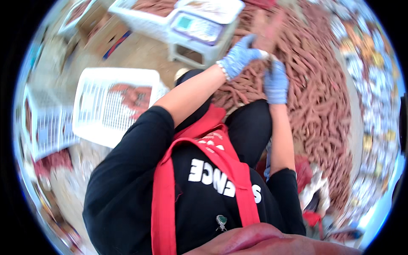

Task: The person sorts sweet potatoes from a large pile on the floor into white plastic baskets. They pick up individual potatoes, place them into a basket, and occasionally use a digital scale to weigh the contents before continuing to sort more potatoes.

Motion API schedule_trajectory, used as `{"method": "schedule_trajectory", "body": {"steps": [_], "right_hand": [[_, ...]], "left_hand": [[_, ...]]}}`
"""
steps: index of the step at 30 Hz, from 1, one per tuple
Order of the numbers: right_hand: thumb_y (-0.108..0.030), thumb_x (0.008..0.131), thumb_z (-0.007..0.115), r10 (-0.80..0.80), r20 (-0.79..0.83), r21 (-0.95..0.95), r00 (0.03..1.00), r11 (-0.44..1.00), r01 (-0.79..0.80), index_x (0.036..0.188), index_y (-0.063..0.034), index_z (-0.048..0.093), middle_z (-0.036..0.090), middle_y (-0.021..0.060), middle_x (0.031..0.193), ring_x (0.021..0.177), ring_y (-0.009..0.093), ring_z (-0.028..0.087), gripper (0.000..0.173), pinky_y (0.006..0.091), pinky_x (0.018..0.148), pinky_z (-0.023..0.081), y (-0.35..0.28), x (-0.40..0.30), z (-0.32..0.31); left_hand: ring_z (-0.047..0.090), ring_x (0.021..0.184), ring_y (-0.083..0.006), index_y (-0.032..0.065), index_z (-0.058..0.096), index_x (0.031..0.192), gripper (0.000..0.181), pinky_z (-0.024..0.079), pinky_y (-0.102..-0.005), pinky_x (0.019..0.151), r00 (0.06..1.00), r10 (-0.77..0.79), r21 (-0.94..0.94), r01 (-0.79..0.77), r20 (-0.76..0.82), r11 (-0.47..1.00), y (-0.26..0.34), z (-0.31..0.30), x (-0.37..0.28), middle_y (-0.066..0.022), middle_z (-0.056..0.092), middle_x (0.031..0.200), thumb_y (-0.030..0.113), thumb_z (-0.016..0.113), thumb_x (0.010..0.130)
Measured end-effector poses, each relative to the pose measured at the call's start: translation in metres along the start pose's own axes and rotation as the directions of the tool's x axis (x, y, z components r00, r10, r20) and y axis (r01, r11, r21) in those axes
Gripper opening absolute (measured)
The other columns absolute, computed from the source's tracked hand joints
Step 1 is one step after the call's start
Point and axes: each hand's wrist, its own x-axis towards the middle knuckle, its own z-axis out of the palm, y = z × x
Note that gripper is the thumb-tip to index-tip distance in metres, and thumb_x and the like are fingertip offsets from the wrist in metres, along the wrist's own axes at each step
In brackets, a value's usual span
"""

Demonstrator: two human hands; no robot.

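Both of my hands wear blue knitted gloves. My left hand [240,57] closes around the lower end of blurred pinkish-brown sweet potatoes [267,30], its thumb below them and its fingers on the far side. Close beside it on the right, my right hand [276,79] has its fingertips near that lower end, by a small dark thing; blur hides whether it grips anything. A large pile of long reddish sweet potatoes [306,79] lies beneath and to the right of my hands. A white slatted plastic basket [118,72] with some sweet potatoes inside stands left of my left arm.
A white plastic stool [188,57] carries a scale [197,27] at the upper middle. White crates [143,27] and a cardboard box [106,33] stand at the upper left, another white crate [54,127] at the far left. Another person [315,191] is at the lower right.
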Motion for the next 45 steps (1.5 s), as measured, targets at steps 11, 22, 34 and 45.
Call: {"method": "schedule_trajectory", "body": {"steps": [11,22,34,45], "right_hand": [[-0.004,0.084,0.049,-0.023,0.314,0.019,0.949,1.0,0.018,0.107,-0.0016,0.056,0.058,0.0131,0.102,0.096,0.025,0.055,0.024,0.0309,0.085,0.043,0.002,-0.002,0.014],[-0.003,0.084,0.049,0.031,0.476,-0.017,0.879,1.0,-0.026,0.106,-0.0013,0.057,0.059,0.011,0.102,0.095,0.02,0.056,0.023,0.029,0.085,0.043,-0.001,0.019,0.051],[-0.003,0.082,0.051,0.124,0.543,-0.104,0.83,0.991,-0.081,0.104,-0.0022,0.058,0.059,0.0127,0.101,0.094,0.025,0.057,0.023,0.031,0.084,0.044,-0.008,0.019,0.049],[-0.006,0.084,0.05,0.158,0.567,-0.142,0.808,0.985,-0.093,0.107,-0.0018,0.056,0.058,0.0119,0.105,0.096,0.023,0.057,0.024,0.0298,0.085,0.044,0.002,0.013,0.038]], "left_hand": [[0.052,0.083,-0.0162,0.001,0.045,0.111,0.045,0.046,-0.0286,0.075,0.715,0.245,0.206,-0.143,-0.655,0.968,0.12,-0.197,-0.186,-0.0061,0.051,0.093,0.015,0.061,0.071],[0.048,0.094,-0.0253,0.0056,0.044,0.112,0.05,0.04,-0.0373,0.083,-0.159,-0.126,-0.069,-0.328,-0.979,0.942,0.018,-0.395,-0.313,-0.0143,0.048,0.11,0.022,0.064,0.069],[0.052,0.088,-0.0264,-0.0007,0.045,0.113,0.052,0.042,-0.0374,0.079,-0.037,-0.206,-0.205,-0.044,-0.978,0.978,-0.034,-0.498,-0.348,-0.016,0.051,0.106,0.027,0.062,0.072],[0.049,0.111,-0.019,0.0133,0.05,0.12,0.04,0.035,-0.0362,0.091,0.354,-0.693,0.742,0.004,-0.628,-0.67,-0.058,-0.463,-0.374,-0.0043,0.047,0.126,0.035,0.038,0.089]]}}
